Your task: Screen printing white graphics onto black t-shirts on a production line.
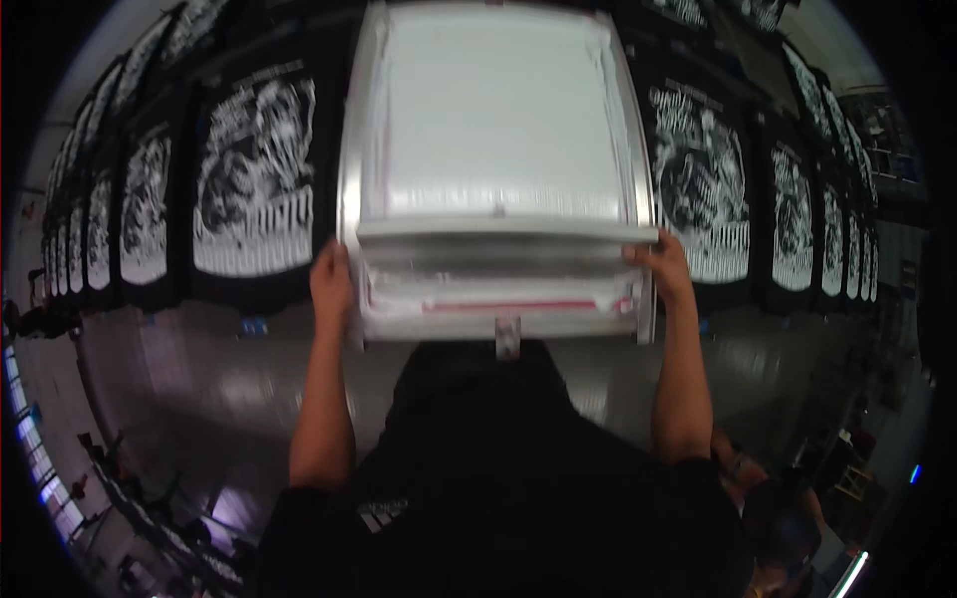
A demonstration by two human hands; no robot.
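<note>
A screen-printing frame (pixel 351 189) with pale metal rails lies in front of me, its mesh coated with white ink (pixel 498 110). Across its near part stretches a long grey squeegee (pixel 498 235). My right hand (pixel 666 267) is closed on the squeegee's right end, thumb and fingers bent over it. My left hand (pixel 332 282) is closed at the frame's left rail, close to the squeegee's left end; its fingertips are partly hidden. Reddish tape (pixel 528 306) and white ink smears show inside the near end of the frame.
Black shirts with white prints flank the frame, the nearest being a left shirt (pixel 254 179) and a right shirt (pixel 701 179). More curve away on both sides. A small clamp-like piece (pixel 508 339) juts from the frame's near edge. Another person (pixel 783 523) is at the lower right.
</note>
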